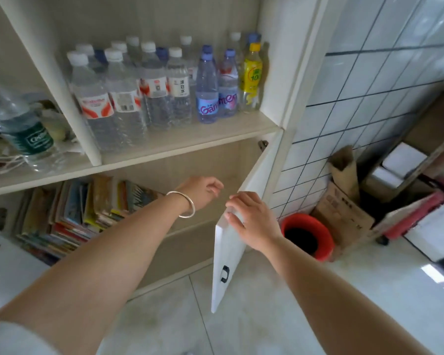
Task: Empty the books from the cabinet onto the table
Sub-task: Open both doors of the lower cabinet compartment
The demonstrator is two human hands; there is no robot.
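— What does the head view show of the step in hand?

— The opening step, I'd judge. The right hand (251, 221) rests over the top corner of the white cabinet door (228, 252), fingers bent over its edge, and the door stands swung out. The left hand (205, 190) reaches into the lower compartment, fingers loosely curled and holding nothing.

— And the books?

— The books (69, 216) are all in the cabinet (180, 147), packed leaning at the left of the lower shelf, well to the left of that empty hand. None is out yet (the table isn't in view at all).

— What's above them?

— Water bottles (139, 93) on the upper shelf, and a yellow drink bottle (251, 75). Not part of the job.

— Next move?

— Probably the left hand must shift leftward to the stack and take a manageable bundle; the books lean, so the rest may slump.
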